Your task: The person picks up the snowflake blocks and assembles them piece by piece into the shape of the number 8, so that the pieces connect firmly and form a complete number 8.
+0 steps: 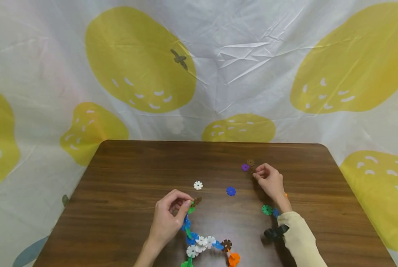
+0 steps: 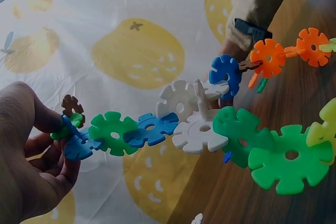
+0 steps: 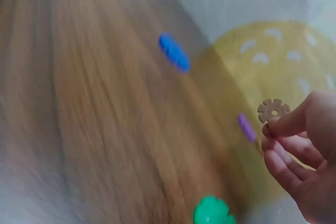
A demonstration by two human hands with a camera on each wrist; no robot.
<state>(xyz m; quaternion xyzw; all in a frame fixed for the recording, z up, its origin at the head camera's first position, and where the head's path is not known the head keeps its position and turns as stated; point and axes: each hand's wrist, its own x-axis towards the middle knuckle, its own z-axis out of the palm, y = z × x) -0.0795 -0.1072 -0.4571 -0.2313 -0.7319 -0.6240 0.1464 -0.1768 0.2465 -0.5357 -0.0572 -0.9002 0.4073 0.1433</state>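
Note:
My left hand (image 1: 169, 214) pinches the end of a chain of interlocked, notched plastic discs (image 1: 192, 251). At that end are a brown disc (image 2: 72, 109) and a light green one (image 2: 76, 120). Blue, green and white discs follow, and a branch runs through a dark brown disc (image 1: 226, 245) to orange ones (image 1: 234, 259). Farther back on the right, my right hand (image 1: 270, 182) holds a brown notched disc (image 3: 273, 109) between thumb and fingertips. Beside those fingertips lie a purple disc (image 1: 245, 167) and another brown disc (image 1: 250, 162).
On the dark wooden table (image 1: 135, 170) lie a loose white disc (image 1: 198, 185) and a blue disc (image 1: 231, 191). A green disc (image 1: 267, 210) is near my right wrist, which carries a black device (image 1: 275, 233). Behind the table hangs a fruit-printed curtain (image 1: 215, 81).

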